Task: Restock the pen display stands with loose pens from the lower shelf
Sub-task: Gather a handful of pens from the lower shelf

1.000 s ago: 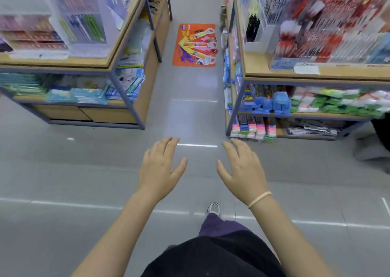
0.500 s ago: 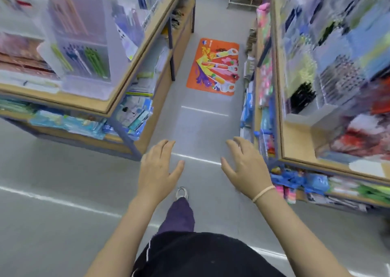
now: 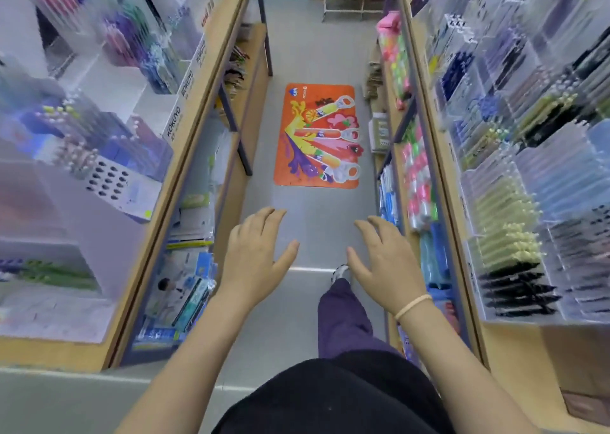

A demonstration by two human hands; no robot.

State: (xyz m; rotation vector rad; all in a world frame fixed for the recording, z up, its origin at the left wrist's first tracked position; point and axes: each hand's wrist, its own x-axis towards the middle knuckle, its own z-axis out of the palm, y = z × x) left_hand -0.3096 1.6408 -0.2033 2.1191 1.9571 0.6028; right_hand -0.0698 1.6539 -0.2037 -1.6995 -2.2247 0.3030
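between two shelving units, left hand (image 3: 254,252) and right hand (image 3: 383,262) spread, holding nothing, orange floor mat (image 3: 318,136) far ahead

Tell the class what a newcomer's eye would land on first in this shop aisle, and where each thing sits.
The orange mat with its fan of bright bottles lies on the grey floor mid-aisle, ahead of the person. Nearer, the left hand and right hand reach forward, open and empty, a pale band on the right wrist. Clear pen stands crowd the right shelf top, with more, blurred, on the left.
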